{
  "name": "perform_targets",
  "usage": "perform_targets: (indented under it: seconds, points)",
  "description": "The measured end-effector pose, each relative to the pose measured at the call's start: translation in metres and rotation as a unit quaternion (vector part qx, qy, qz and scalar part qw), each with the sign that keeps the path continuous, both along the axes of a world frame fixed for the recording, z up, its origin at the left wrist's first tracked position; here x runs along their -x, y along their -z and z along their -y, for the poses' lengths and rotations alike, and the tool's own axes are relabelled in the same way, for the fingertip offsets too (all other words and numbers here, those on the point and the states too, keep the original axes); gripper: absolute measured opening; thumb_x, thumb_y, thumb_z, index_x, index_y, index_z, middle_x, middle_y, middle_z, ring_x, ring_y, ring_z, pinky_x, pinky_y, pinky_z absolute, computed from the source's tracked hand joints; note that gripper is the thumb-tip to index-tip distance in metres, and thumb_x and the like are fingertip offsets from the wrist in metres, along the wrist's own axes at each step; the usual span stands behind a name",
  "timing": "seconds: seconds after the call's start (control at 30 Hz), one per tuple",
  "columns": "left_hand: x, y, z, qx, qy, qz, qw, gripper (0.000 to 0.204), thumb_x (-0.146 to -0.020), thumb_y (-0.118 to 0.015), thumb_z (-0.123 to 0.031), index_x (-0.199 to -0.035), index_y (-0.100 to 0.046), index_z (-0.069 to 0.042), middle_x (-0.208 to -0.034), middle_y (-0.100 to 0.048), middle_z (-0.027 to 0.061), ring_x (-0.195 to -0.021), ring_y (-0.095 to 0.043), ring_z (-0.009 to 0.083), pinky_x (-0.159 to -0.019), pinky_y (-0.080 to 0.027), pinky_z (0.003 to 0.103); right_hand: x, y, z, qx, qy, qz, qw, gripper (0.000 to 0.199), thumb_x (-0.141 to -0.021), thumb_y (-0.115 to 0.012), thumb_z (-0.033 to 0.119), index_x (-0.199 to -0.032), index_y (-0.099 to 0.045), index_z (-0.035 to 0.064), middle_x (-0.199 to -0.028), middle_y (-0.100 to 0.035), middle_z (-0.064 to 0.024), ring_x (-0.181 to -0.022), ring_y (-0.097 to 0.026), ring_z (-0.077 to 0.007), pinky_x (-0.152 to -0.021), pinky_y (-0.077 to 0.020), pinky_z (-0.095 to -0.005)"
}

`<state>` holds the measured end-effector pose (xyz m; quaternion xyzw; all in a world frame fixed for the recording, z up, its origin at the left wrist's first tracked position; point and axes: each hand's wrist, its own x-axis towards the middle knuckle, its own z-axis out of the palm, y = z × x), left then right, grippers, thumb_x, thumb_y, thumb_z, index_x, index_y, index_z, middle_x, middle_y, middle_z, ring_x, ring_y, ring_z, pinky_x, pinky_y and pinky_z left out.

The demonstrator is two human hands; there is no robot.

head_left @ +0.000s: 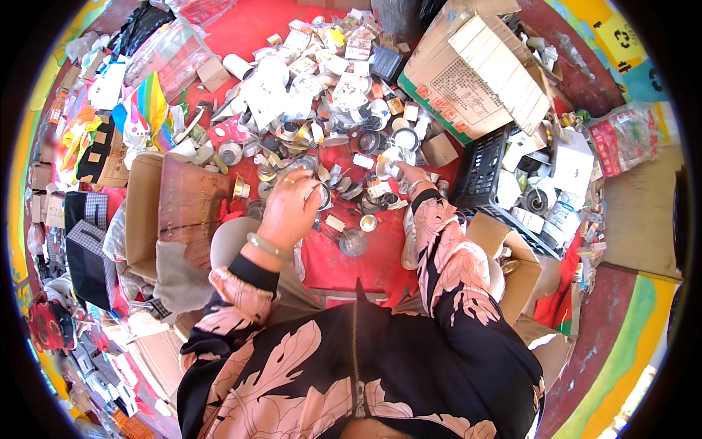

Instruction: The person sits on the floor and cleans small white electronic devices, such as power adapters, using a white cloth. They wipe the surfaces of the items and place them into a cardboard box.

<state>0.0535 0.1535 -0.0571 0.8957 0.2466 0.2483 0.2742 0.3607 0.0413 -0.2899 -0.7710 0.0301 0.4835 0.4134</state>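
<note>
My left hand, with a bangle at its wrist, is closed above the near edge of a heap of mixed scrap. At its fingertips is a round silver-rimmed piece, partly hidden; whether the fingers grip it is unclear. My right hand reaches in from the other side, its fingers closed on a small white cup-shaped piece. Between the hands lie small metal and white bits. Nearer me are a clear round glass-like piece and a small round gold-rimmed piece, all on red cloth.
An open cardboard box stands at my left and another at my right. A black plastic crate full of mixed parts sits on the right, below a large tilted carton. Plastic bags and small boxes crowd the far left.
</note>
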Motion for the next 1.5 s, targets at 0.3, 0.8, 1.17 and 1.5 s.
perform_targets:
  seconds: [0.3, 0.8, 1.17, 1.5]
  points:
    - [0.009, 0.012, 0.011, 0.095, -0.043, 0.004, 0.995, 0.022, -0.083, -0.057, -0.023, -0.082, -0.062, -0.002, -0.078, -0.061, 0.0148, -0.073, -0.059, 0.0282, -0.067, -0.047, 0.037, 0.076, -0.124, 0.013, -0.344, 0.117, -0.249, 0.898, 0.042, -0.086, -0.049, 0.046, -0.099, -0.055, 0.0068, -0.074, -0.061, -0.0109, -0.056, -0.058, -0.0221, -0.044, -0.0450, -0.0299]
    - [0.051, -0.050, 0.109, 0.639, 0.279, 0.269, 0.665, 0.058, -0.078, -0.061, -0.054, -0.109, -0.051, -0.006, -0.094, -0.056, 0.0050, -0.085, -0.054, 0.0156, -0.076, -0.047, 0.036, 0.212, -0.245, 0.087, -0.578, -0.080, -0.380, 0.718, 0.060, -0.085, -0.056, 0.043, -0.122, -0.043, -0.0022, -0.100, -0.061, -0.0198, -0.072, -0.064, -0.0262, -0.054, -0.0542, -0.0321]
    - [0.065, -0.074, 0.125, 0.725, 0.241, 0.313, 0.564, 0.062, -0.079, -0.066, -0.027, -0.128, -0.036, -0.004, -0.120, -0.051, 0.0126, -0.106, -0.054, 0.0264, -0.089, -0.045, 0.044, 0.183, -0.281, 0.140, -0.370, -0.177, -0.096, 0.907, 0.031, -0.091, -0.052, 0.032, -0.089, -0.061, 0.0023, -0.072, -0.061, -0.0069, -0.060, -0.057, -0.0124, -0.053, -0.0475, -0.0228]
    - [0.066, -0.086, 0.121, 0.729, 0.279, 0.314, 0.541, 0.067, -0.079, -0.068, -0.023, -0.131, -0.031, -0.004, -0.125, -0.048, 0.0137, -0.114, -0.050, 0.0280, -0.093, -0.044, 0.042, 0.169, -0.271, 0.163, -0.479, 0.026, -0.177, 0.859, 0.031, -0.080, -0.051, 0.000, -0.109, -0.045, 0.0039, -0.099, -0.057, -0.0182, -0.093, -0.060, -0.0324, -0.072, -0.0530, -0.0376]
